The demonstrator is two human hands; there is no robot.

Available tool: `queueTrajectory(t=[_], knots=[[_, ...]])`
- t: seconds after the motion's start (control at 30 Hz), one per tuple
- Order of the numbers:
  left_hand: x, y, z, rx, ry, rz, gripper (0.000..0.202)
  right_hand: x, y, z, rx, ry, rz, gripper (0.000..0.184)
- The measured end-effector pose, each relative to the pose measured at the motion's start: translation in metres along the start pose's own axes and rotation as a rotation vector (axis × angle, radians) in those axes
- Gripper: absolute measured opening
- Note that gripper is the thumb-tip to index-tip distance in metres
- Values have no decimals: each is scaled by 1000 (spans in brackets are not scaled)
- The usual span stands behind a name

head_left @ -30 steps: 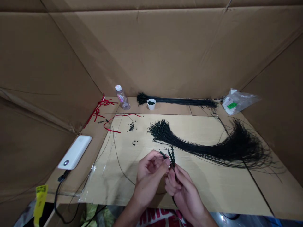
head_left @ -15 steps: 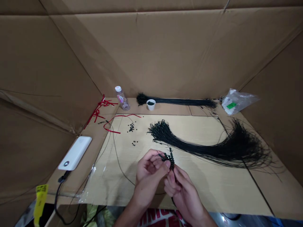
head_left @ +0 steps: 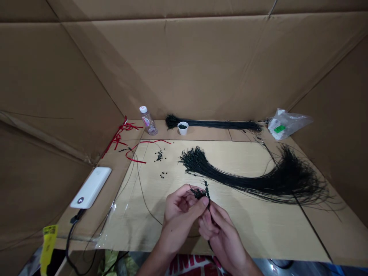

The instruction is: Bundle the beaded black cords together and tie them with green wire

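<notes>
Close to the table's front edge, my two hands meet around a small cluster of dark beaded cords (head_left: 198, 193). My left hand (head_left: 181, 214) is closed, its thumb pressing the cluster against the fingers. My right hand (head_left: 217, 226) pinches the cords just below the beads, thumb and fingertips together. One beaded end stands up above the fingertips; the strands' lower part is mostly hidden by the hands. Beyond them lies a large curved bundle of black cords (head_left: 247, 178) with beaded ends at its left. Loose dark beads (head_left: 159, 155) are scattered to the left.
A white cup (head_left: 183, 130) of dark beads stands at the back beside a straight cord bundle (head_left: 221, 124) and a clear bottle (head_left: 148, 122). Red ribbon (head_left: 135, 159) lies left, near a white power bank (head_left: 91, 187) with a cable. A plastic bag (head_left: 287, 123) sits back right.
My left fingers and thumb have shifted slightly on the beaded cluster, and one beaded end now stands more apart from the rest. Both hands stay in nearly the same place.
</notes>
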State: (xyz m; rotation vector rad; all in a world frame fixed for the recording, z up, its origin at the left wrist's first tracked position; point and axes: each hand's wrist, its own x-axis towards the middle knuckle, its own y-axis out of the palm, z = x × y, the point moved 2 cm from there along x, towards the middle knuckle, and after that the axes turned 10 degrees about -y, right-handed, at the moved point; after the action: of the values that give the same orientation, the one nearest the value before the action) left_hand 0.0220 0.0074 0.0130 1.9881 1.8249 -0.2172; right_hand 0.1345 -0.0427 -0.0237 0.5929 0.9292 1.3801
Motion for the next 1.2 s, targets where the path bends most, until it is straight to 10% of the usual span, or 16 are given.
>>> queueTrajectory(t=[0.4,0.67,0.9,1.2], knots=[[-3,-3,1,76,72,-21,25,-2,4,-1,-125,-29,28,43],[1,-20,-47,370,184,370,66,2,-6,16,-466,53,95,52],[2,-21,-77,728,443,689,13,7,14,52,-791,51,399,54],[-4,-34,-53,630,422,524,16,1,12,72,-960,185,498,45]])
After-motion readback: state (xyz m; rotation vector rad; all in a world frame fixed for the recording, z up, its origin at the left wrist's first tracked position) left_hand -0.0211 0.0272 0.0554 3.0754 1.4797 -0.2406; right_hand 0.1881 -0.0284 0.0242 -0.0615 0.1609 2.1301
